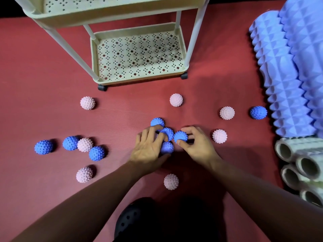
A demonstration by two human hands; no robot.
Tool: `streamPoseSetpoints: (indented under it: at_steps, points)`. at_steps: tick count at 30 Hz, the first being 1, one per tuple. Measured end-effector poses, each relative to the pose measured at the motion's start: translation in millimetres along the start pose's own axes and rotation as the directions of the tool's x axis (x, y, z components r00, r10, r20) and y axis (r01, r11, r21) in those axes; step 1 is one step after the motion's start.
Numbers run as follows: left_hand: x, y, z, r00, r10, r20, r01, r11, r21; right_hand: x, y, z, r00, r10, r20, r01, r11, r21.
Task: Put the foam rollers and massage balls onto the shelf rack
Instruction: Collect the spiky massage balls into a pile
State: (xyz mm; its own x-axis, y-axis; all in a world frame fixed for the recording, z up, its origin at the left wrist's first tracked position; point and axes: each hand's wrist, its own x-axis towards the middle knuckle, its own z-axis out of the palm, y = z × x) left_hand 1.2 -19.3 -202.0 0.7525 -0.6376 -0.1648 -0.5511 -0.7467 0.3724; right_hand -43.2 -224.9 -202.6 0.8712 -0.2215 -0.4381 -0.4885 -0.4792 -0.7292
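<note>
Shelf rack (139, 55) lower tray: unoccupied, reachable from its front between 2 front posts. Mat (43, 67) left of rack: open. Right of rack: foam rollers (288, 75) block. Before rack: scattered massage balls (176, 100).

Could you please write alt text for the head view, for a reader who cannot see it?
Two hands, the left hand and the right hand, gather four blue balls on a red mat. More blue and pink balls lie scattered around, with an empty rack ahead and foam rollers at the right.
</note>
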Motion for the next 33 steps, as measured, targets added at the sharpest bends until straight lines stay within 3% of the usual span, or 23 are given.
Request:
streamPoseSetpoints:
  at_steps: [3,6,8,10,15,18,20,24,27,29,31,33]
  points:
    - [-6,-7,-1,1.000,0.019,-0.013,-0.019,0.999,-0.033,-3,2,-6,0.999,-0.039,-0.017,0.038,0.999,-0.035]
    - [-11,-11,-4,0.999,0.031,-0.019,-0.032,0.998,-0.055,-16,4,-10,0.964,-0.250,-0.091,0.226,0.949,-0.221]
    - [-15,-16,-12,0.999,0.018,-0.029,-0.020,0.997,-0.080,-33,5,-6,0.892,-0.452,-0.025,0.425,0.855,-0.299]
    - [-23,-30,-23,0.998,-0.030,-0.056,0.024,0.995,-0.098,-52,7,6,0.821,-0.551,0.148,0.565,0.751,-0.342]
    - [-70,-88,-39,0.953,-0.265,-0.147,0.283,0.952,0.115,-69,13,33,0.753,-0.365,0.547,0.625,0.656,-0.423]
    - [-95,-108,-41,0.921,-0.376,-0.098,0.389,0.896,0.214,-64,6,35,0.782,-0.240,0.575,0.556,0.687,-0.469]
    - [-103,-115,-39,0.931,-0.358,-0.073,0.365,0.912,0.187,-61,4,36,0.806,-0.191,0.560,0.499,0.726,-0.472]
    - [-105,-120,-33,0.940,-0.329,-0.092,0.337,0.937,0.094,-55,2,31,0.845,-0.238,0.478,0.405,0.870,-0.283]
    - [-92,-112,-34,0.930,-0.351,-0.111,0.348,0.936,-0.046,-51,-2,20,0.906,-0.380,0.187,0.410,0.897,-0.164]
    - [-74,-91,-36,0.907,-0.405,-0.113,0.375,0.901,-0.217,-44,-13,12,0.941,-0.340,-0.003,0.338,0.936,-0.100]
    - [-49,-69,-36,0.832,-0.552,-0.053,0.465,0.747,-0.476,-27,-24,4,0.951,-0.265,-0.159,0.264,0.964,-0.028]
    - [-25,-52,-36,0.743,-0.662,0.104,0.549,0.513,-0.659,-3,-29,-5,0.953,-0.161,-0.257,0.175,0.984,0.035]
